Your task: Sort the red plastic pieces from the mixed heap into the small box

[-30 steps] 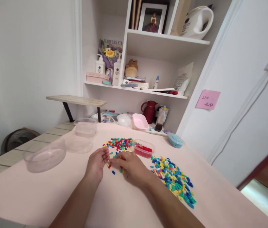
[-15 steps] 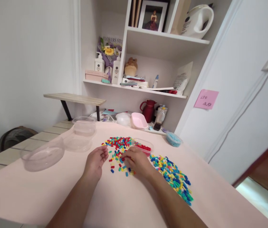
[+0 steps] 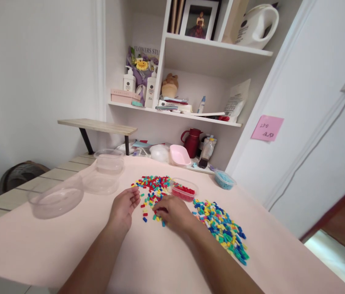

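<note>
My left hand (image 3: 125,208) is held at the left edge of the loose small bricks, palm turned inward. Its fingers are loosely bent, and no brick shows in it. My right hand (image 3: 174,212) reaches down into the scattered bricks (image 3: 152,199), thumb and fingertips drawn together low over them. Whatever is between those fingertips is hidden. Behind that hand lies a denser heap of mixed bricks (image 3: 152,183), with many red ones. A clear plastic box (image 3: 196,188) beside it contains red bricks (image 3: 184,190).
A larger pile of blue, green and yellow bricks (image 3: 223,228) lies to the right. Clear containers (image 3: 56,200) stand at the left. A round tub of light blue pieces (image 3: 224,179) sits at the back right, and a pink tray (image 3: 180,155) stands at the back.
My right hand has shifted slightly left and toward me, uncovering more of the box of red bricks. My left hand has hardly moved.
</note>
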A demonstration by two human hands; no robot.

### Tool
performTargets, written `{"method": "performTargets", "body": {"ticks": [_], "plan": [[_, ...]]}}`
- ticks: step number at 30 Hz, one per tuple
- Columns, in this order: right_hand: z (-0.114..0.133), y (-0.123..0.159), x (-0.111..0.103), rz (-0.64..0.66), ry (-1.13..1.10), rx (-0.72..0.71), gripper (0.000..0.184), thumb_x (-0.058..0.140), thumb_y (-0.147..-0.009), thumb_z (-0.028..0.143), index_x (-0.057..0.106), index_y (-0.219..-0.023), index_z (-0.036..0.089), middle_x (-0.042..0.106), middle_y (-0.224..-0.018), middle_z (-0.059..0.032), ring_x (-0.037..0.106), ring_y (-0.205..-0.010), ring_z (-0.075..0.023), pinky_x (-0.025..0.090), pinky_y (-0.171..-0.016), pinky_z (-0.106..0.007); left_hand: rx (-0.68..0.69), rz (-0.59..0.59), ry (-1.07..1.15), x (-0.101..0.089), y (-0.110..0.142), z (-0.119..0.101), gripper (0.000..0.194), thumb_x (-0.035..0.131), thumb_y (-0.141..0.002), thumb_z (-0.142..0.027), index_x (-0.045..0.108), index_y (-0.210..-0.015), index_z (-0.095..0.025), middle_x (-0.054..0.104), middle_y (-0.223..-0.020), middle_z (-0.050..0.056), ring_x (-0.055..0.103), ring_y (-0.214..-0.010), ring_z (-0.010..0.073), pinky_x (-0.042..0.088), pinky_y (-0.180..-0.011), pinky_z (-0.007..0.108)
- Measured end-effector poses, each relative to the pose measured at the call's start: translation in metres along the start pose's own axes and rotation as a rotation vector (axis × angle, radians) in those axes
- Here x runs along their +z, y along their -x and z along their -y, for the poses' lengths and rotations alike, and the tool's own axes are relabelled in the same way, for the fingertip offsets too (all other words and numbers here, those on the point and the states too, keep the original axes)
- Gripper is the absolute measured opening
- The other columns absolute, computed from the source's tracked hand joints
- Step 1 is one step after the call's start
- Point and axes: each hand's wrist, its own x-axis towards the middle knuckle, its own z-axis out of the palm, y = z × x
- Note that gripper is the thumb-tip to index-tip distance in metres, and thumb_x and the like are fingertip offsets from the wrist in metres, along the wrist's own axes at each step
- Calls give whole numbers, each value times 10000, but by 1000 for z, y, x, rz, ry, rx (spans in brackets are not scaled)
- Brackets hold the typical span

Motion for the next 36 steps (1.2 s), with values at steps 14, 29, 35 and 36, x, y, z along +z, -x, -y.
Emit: {"method": "performTargets", "body": {"ticks": [14, 29, 35, 36], "plan": [[-7, 4, -19, -224, -234, 98, 94, 617, -771, 153, 686, -770, 216, 692, -765, 15, 597, -704, -134, 413, -659, -227, -13, -6, 4, -2, -1, 1, 230, 486, -765, 33, 667, -758, -109, 639, -625, 38, 606, -519, 71, 534, -535, 171], [-57, 15, -40, -737, -208, 260, 360, 483, -878, 371, 656, -1133, 185, 635, -940, -71, 571, -635, -145, 499, -669, -307, -50, 16, 34, -1, 0, 1, 210, 506, -775, 32, 669, -774, -100, 643, -641, 39, 609, -521, 68, 536, -547, 171], [-42, 12, -36, -584, -284, 178, 299, 482, -892, 374, 713, -974, 201, 690, -857, -53, 606, -717, -174, 495, -679, -286, -71, 19, 46, -2, 1, 1, 192, 513, -788, 16, 665, -788, -101, 643, -649, 35, 610, -527, 65, 537, -547, 169], [-40, 13, -36, -572, -300, 177, 304, 482, -895, 383, 715, -966, 200, 691, -829, -48, 611, -721, -176, 494, -667, -278, -74, 20, 50, -2, 2, 1, 192, 512, -789, 16, 665, -788, -100, 642, -648, 36, 610, -527, 66, 536, -548, 169]]}}
